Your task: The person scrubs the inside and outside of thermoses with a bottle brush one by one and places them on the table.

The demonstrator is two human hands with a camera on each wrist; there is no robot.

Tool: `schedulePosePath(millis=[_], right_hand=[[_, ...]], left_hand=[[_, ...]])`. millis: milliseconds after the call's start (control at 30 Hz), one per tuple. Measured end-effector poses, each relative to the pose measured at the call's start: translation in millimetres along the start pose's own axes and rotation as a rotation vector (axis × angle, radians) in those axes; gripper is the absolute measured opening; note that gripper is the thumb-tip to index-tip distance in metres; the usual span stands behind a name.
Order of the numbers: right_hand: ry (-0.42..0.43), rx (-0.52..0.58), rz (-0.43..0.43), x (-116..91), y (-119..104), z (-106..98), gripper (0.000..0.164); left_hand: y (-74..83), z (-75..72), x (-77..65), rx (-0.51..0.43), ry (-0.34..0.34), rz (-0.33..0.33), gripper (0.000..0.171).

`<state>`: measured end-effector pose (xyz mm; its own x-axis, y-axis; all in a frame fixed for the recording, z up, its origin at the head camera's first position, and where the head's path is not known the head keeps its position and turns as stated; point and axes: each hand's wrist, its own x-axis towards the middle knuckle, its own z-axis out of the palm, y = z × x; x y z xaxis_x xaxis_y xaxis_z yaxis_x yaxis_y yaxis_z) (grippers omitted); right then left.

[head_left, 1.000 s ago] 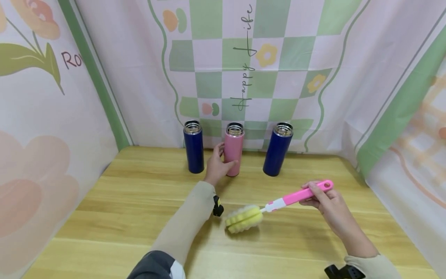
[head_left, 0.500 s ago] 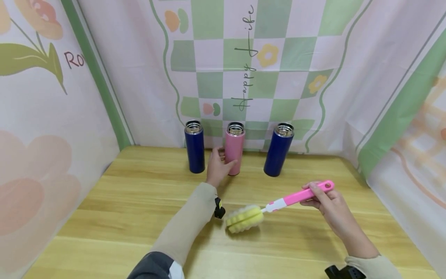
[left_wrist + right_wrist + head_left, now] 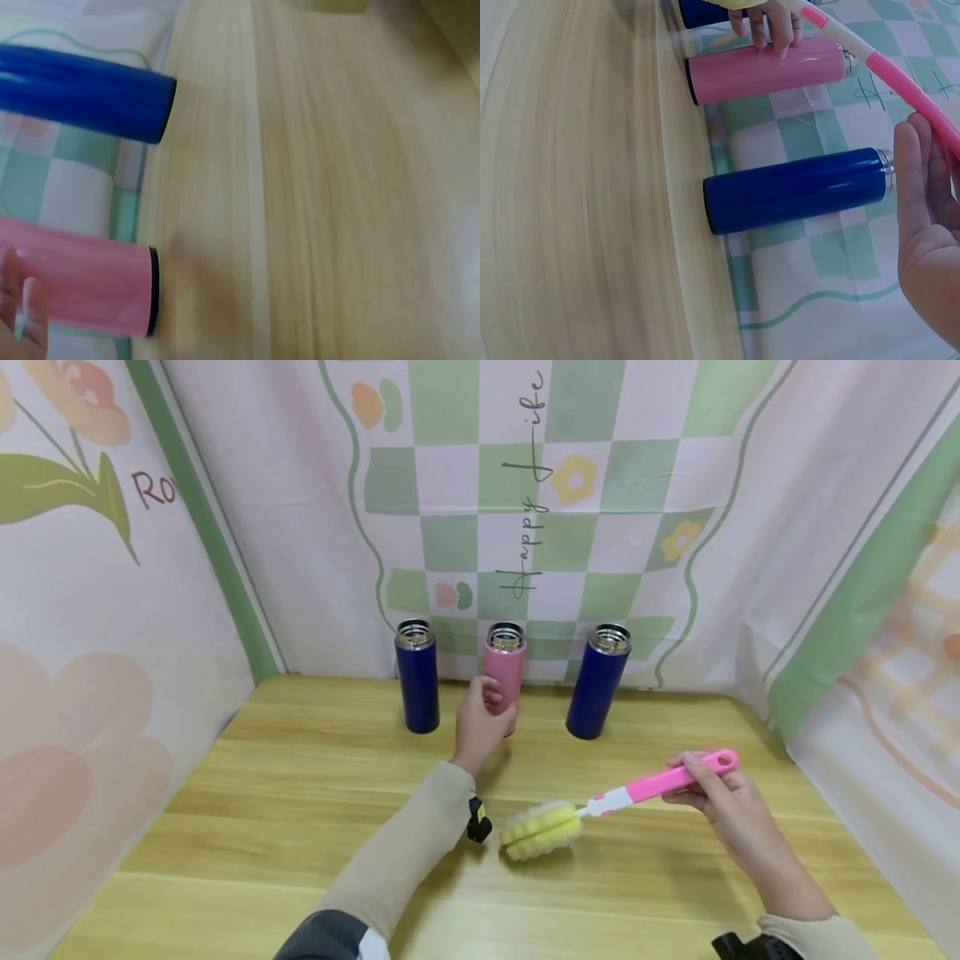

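A pink thermos bottle [image 3: 505, 667] without a lid stands upright at the back of the table. My left hand [image 3: 478, 724] is right in front of it, fingers loosely bent and overlapping its lower half; in the left wrist view the fingertips [image 3: 33, 296] lie over its side, not wrapped round it. Between thumb and fingers, my right hand [image 3: 731, 806] grips the pink handle of a bottle brush [image 3: 652, 785]. The yellow sponge head [image 3: 542, 830] points left, low over the middle of the table.
Two dark blue lidless thermos bottles flank the pink one: a left bottle [image 3: 417, 687] and a right bottle [image 3: 597, 685]. Behind them hangs a green-and-white checked curtain [image 3: 570, 543]. Beneath everything lies the wood-grain tabletop [image 3: 262, 827].
My left hand has shifted right across the front of the pink bottle, its fingers leaving the bottle's left side. The right hand with the brush has moved slightly right. The bottles stay put.
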<state>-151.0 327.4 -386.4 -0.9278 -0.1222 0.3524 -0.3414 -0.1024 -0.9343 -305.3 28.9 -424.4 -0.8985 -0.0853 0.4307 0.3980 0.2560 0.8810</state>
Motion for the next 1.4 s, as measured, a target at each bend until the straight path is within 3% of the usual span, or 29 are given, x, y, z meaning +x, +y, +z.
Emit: schedulePosePath(millis=[267, 400, 600, 800, 933, 1067, 1400], right_hand=[[0.021, -0.039, -0.001, -8.8, -5.7, -15.0, 0.030], [0.018, -0.057, -0.011, -13.3, -6.5, -20.6, 0.030], [0.003, -0.036, -0.027, -18.5, -5.1, -28.3, 0.034], [-0.021, 0.014, -0.065, -22.1, -6.6, -35.6, 0.037], [-0.050, 0.009, -0.093, -22.7, -8.5, -38.8, 0.037], [-0.072, 0.007, -0.105, -24.2, -8.9, -41.8, 0.038], [-0.085, 0.013, -0.095, -27.9, -11.8, -48.1, 0.038]], left_hand=[[3.9, 26.7, -0.1, -0.098, -0.207, -0.033, 0.029], [3.4, 38.2, -1.6, -0.112, -0.268, -0.058, 0.027], [7.3, 53.3, -1.0, -0.078, -0.343, -0.115, 0.035], [20.5, 78.1, 5.4, 0.037, -0.437, -0.194, 0.062], [31.2, 95.2, 11.2, 0.122, -0.447, -0.239, 0.080], [38.9, 108.9, 16.3, 0.179, -0.412, -0.241, 0.087], [46.9, 119.2, 21.2, 0.218, -0.354, -0.354, 0.079]])
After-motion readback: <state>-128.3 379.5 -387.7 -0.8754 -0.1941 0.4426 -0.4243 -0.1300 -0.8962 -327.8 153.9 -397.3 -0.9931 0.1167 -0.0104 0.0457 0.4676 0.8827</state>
